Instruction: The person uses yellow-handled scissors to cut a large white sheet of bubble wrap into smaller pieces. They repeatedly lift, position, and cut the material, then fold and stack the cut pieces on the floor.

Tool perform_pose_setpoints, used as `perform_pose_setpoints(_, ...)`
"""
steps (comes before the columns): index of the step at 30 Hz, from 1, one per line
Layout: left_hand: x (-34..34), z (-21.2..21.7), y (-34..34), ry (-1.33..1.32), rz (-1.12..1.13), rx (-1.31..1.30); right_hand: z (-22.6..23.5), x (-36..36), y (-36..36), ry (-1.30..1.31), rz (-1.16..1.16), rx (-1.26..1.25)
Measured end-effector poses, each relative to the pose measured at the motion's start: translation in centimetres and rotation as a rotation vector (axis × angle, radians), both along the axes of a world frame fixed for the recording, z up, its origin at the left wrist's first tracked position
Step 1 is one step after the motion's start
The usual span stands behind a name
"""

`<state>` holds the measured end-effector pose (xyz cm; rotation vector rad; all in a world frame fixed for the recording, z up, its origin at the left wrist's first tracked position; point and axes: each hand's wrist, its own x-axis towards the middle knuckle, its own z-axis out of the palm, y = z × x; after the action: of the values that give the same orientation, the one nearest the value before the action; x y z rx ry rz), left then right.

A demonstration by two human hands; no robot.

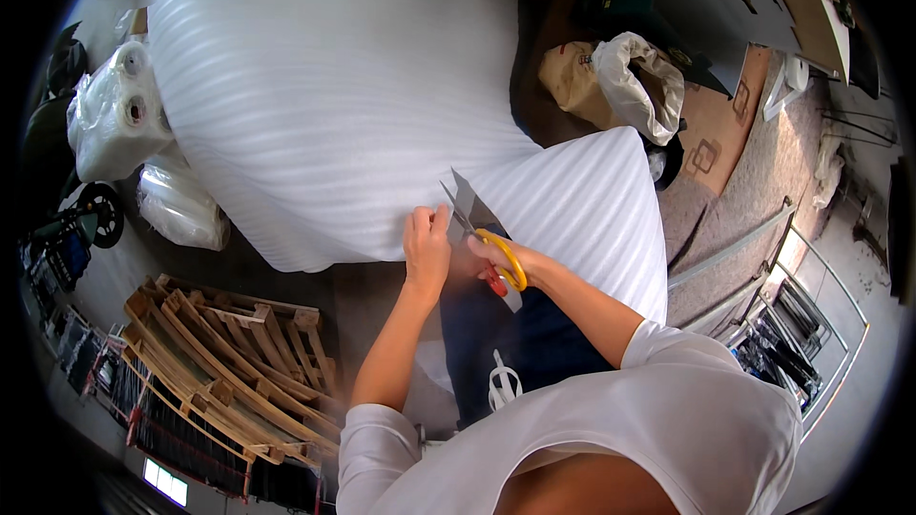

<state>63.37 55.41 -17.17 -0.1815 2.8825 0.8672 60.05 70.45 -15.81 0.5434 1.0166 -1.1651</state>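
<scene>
Soft, fairly even light falls over the white sheet (353, 114), leaving faint grey shadows between its ridges, while the lower left is dim apart from a glaring window (165, 483). Fisheye distortion bows the pallets (224, 377), and the corners fall to black. The upper left has a blurred smudge; the scissors (517, 265) look reasonably sharp.

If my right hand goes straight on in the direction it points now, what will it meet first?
Most likely the white sheet, ahead of the scissors in the right hand. The exact gap between blades and sheet is unclear from this view.
</scene>
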Motion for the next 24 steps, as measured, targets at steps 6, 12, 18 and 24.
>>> perform_pose_setpoints(6, -0.2, 1.4, 0.6, -0.012, -0.017, -0.007, -1.3, -1.5, -0.8, 0.019, -0.172, 0.058)
perform_pose_setpoints(12, -0.8, 2.1, 1.0, -0.013, -0.027, -0.020, -3.5, -4.0, -2.2, 0.060, -0.197, 0.100)
perform_pose_setpoints(18, -1.0, 2.5, 1.3, 0.005, 0.004, 0.012, -4.9, -5.3, -2.3, -0.002, -0.185, 0.018)
perform_pose_setpoints(24, -0.8, 3.0, 1.6, -0.006, 0.019, 0.011, -4.2, -5.8, -3.6, -0.091, -0.287, 0.068)
